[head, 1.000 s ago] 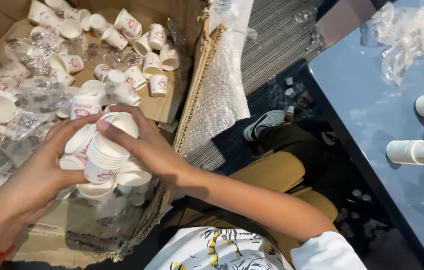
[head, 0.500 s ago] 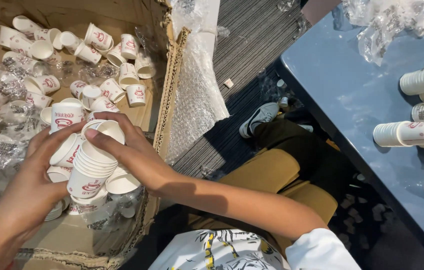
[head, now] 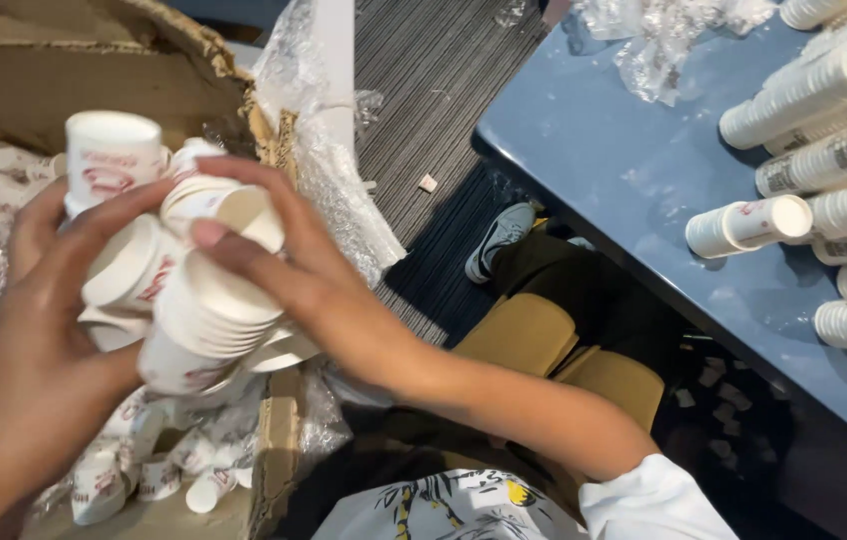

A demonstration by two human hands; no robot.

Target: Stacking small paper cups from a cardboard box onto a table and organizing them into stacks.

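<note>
Both hands are gathering a cup stack above the box: left hand cupping it, right hand clamping over. Likely nesting step; next needs rims aligning.

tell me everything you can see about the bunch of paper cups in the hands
The bunch of small white paper cups with red print is a loose cluster of short nested stacks and single cups, tilted at different angles, some rims facing the camera. One cup on top stands bottom-up. The left hand cradles the cluster from the side and below; the right hand presses in with spread fingers. It is held over the open brown cardboard box, where more loose cups lie.
</note>
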